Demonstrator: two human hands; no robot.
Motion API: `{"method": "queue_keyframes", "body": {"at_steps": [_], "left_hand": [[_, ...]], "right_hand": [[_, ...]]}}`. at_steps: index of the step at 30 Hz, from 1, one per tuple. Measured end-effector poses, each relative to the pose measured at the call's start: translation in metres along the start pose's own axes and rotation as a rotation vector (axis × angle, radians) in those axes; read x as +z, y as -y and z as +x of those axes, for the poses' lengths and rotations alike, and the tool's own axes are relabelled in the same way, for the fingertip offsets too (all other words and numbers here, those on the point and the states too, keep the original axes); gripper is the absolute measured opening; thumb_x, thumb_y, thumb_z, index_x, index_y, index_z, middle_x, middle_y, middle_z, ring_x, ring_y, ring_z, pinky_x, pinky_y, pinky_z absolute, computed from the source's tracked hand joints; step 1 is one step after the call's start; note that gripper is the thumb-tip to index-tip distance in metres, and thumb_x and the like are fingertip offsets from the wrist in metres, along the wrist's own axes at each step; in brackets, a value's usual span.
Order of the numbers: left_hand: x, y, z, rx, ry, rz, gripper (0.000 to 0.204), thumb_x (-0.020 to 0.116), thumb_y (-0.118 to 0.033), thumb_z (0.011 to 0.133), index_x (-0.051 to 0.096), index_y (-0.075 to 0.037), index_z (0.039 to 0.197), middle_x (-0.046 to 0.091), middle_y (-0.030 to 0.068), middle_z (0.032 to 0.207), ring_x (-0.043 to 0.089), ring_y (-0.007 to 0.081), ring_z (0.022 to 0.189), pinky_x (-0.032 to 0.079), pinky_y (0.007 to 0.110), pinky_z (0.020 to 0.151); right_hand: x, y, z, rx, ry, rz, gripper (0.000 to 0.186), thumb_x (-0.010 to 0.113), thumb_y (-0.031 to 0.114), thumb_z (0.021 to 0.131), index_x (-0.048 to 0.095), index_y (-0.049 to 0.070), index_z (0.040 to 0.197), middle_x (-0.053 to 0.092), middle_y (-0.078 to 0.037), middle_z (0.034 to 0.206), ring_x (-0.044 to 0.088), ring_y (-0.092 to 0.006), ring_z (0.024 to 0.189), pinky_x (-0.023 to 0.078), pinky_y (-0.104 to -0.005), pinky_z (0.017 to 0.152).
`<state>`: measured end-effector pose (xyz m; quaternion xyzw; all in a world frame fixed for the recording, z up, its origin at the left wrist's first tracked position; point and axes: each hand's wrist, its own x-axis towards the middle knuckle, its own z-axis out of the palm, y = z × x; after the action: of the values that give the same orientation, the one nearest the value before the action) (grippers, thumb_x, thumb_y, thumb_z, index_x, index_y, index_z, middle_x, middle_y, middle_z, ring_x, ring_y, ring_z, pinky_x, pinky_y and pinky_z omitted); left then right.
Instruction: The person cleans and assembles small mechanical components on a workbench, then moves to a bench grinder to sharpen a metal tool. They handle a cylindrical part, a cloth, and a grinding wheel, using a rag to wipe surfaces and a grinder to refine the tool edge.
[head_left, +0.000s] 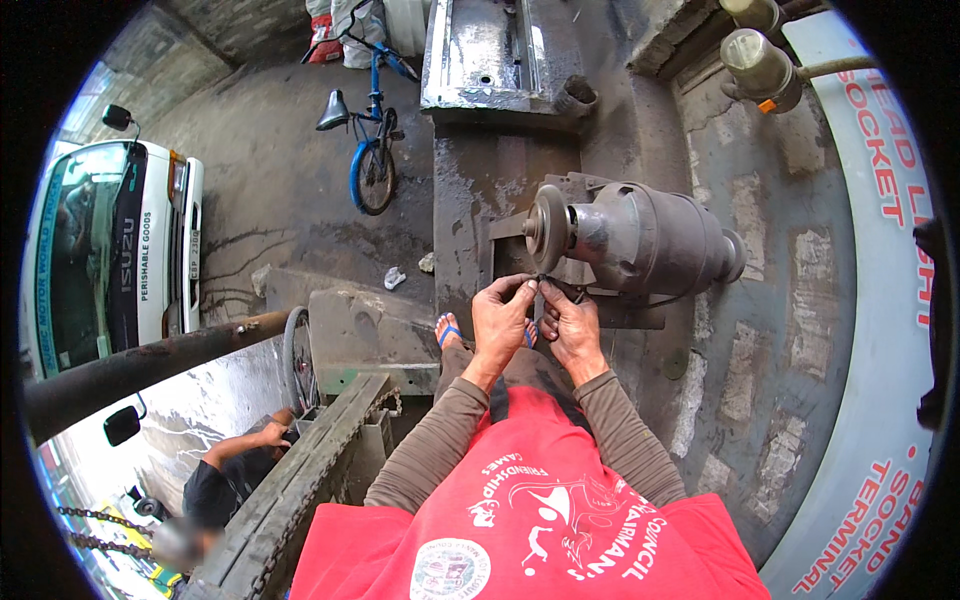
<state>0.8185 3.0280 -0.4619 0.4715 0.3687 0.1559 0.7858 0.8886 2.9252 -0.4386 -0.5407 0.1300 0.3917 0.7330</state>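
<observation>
My left hand (503,318) and my right hand (571,322) are close together in front of me, fingertips pinched and nearly meeting. Between them is a small dark piece, too small to make out, at the lower edge of a grinding wheel (546,228). The wheel sits on the left end of a bench grinder (655,240), a grey, dusty motor body. A second wheel (735,255) is at its right end. Whether the wheel is spinning cannot be told. A dark cable runs under the motor, close to my right hand.
A metal bench (500,92) stands beyond the grinder. A blue bicycle (372,150) and a white truck (150,240) are to the left. A wooden beam with chain (290,490) and a dark pipe (160,365) cross the lower left, near another person (235,465). A lettered panel (860,400) borders the right.
</observation>
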Motion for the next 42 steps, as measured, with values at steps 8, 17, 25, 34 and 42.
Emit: {"method": "queue_keyframes", "body": {"at_steps": [8,17,25,34,42], "left_hand": [[0.008,0.007,0.0,0.225,-0.083,0.165,0.02,0.073,-0.014,0.093,0.074,0.003,0.104,0.071,0.0041,0.09,0.062,0.0082,0.077,0.05,0.025,0.067],[0.0,-0.012,-0.011,0.502,-0.032,0.417,0.016,0.072,-0.008,0.089,0.074,0.001,0.102,0.071,0.0109,0.093,0.068,0.0173,0.082,0.052,0.028,0.071],[-0.013,-0.02,-0.018,0.222,0.193,0.351,0.018,0.069,-0.008,0.093,0.071,0.001,0.109,0.067,0.0038,0.086,0.064,0.0128,0.074,0.051,0.028,0.066],[-0.019,0.009,-0.005,-0.539,0.356,-0.59,0.014,0.06,-0.015,0.102,0.065,-0.002,0.103,0.059,-0.0002,0.083,0.048,0.0077,0.067,0.04,0.024,0.058],[0.001,0.03,0.007,-0.672,0.229,-0.964,0.015,0.056,-0.017,0.104,0.058,-0.005,0.094,0.049,-0.0008,0.076,0.041,0.009,0.065,0.036,0.023,0.057]], "right_hand": [[0.003,0.005,0.006,0.045,-0.052,0.049,0.015,0.075,0.015,0.092,0.064,0.01,0.083,0.044,0.007,0.06,0.037,-0.005,0.042,0.027,-0.0236,0.038],[-0.002,0.015,-0.008,0.083,0.003,0.016,0.016,0.074,0.018,0.093,0.065,0.007,0.087,0.045,0.006,0.061,0.037,-0.0046,0.043,0.03,-0.0235,0.038],[-0.008,0.028,-0.015,0.006,0.068,-0.213,0.019,0.073,0.017,0.093,0.069,-0.001,0.099,0.059,0.002,0.069,0.047,-0.005,0.046,0.04,-0.0233,0.041],[-0.004,0.02,-0.022,-0.287,0.042,-0.598,0.026,0.076,0.012,0.09,0.071,-0.003,0.111,0.073,-0.006,0.091,0.066,-0.0084,0.074,0.055,-0.0241,0.061],[-0.002,0.002,0.003,-0.196,-0.053,-0.217,0.018,0.078,0.007,0.086,0.072,-0.003,0.099,0.074,-0.007,0.089,0.067,-0.0118,0.068,0.055,-0.0254,0.062]]}}
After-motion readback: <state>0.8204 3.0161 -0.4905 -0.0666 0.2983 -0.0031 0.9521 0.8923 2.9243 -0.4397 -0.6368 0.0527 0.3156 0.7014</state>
